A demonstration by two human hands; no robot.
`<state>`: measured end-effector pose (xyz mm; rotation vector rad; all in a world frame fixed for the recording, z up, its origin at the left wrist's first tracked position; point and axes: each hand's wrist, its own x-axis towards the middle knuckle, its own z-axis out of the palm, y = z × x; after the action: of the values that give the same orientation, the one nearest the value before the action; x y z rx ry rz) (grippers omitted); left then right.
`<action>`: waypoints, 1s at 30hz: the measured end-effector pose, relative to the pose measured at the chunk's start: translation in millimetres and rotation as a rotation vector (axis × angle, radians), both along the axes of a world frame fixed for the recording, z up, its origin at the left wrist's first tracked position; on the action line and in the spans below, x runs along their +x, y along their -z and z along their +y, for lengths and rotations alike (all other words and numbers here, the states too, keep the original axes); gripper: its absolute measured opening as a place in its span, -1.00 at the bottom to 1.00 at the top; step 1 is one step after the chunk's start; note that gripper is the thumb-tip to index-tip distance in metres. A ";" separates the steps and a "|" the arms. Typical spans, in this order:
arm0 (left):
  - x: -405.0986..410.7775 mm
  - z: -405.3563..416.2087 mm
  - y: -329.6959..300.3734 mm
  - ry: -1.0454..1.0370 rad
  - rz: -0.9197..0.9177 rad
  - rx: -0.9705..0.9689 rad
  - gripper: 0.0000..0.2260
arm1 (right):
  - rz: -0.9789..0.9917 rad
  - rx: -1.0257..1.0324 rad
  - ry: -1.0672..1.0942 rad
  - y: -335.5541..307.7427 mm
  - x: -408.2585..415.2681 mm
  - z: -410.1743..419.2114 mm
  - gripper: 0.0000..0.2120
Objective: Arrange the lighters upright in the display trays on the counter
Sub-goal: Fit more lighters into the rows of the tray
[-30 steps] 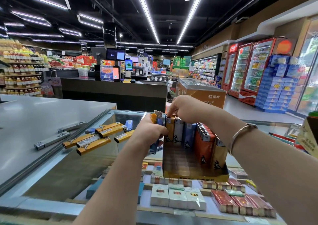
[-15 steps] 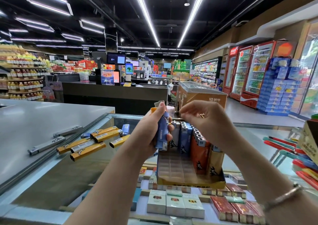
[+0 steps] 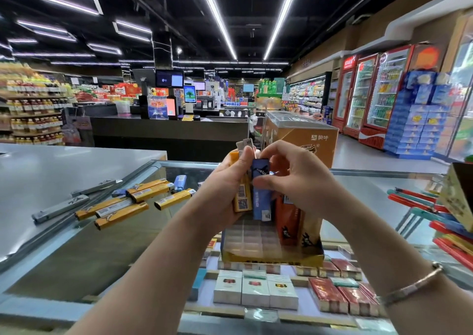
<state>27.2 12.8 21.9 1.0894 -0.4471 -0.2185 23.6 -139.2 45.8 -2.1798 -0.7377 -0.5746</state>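
On my far left the desk (image 3: 64, 170) is smooth grey, and a flat silver lighter (image 3: 61, 208) lies across its metal edge where the glass top begins. Beside it a loose row of long yellow lighters (image 3: 120, 210) rests flat on the glass, with open glass around them. My left hand (image 3: 225, 188) wraps a bundle of lighters, a yellow lighter (image 3: 242, 196) with barcode labels facing me, silver caps poking above my fingers (image 3: 245, 155). My right hand (image 3: 299, 181) pinches the top of a blue lighter (image 3: 261, 201), upright, just over the cardboard display tray (image 3: 271, 258). The tray's gridded near slots stand unfilled; orange and tan lighters (image 3: 289, 219) stand upright at its right side.
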 end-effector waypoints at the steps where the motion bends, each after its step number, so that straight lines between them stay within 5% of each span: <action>1: -0.9 0.3 -0.6 -0.010 -0.004 0.005 -0.62 | 0.036 0.029 -0.019 -0.5 0.2 -1.2 -0.70; 6: -1.0 3.1 -2.5 -0.161 -0.095 0.010 -0.81 | 0.019 0.179 -0.018 -3.7 0.2 -3.4 -0.76; 11: -2.2 4.7 -2.3 -0.221 -0.123 0.115 -0.76 | 0.191 0.640 -0.116 -6.7 -0.6 -12.4 -0.79; 15: -5.4 5.3 -4.7 -0.153 -0.187 0.038 -0.60 | 0.307 0.745 -0.171 -8.3 -2.0 -13.5 -0.84; 23: -11.7 0.0 -6.3 -0.045 -0.379 0.078 -0.64 | 0.436 0.571 -0.164 -6.5 -2.0 -8.0 -0.87; 30: -12.1 1.3 -5.4 -0.112 -0.399 0.069 -0.75 | 0.204 0.228 -0.059 -3.4 -4.8 0.5 -0.82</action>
<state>15.1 14.1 27.4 1.2257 -0.7358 0.0868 18.8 -138.7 49.2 -1.9637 -0.5941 -0.3788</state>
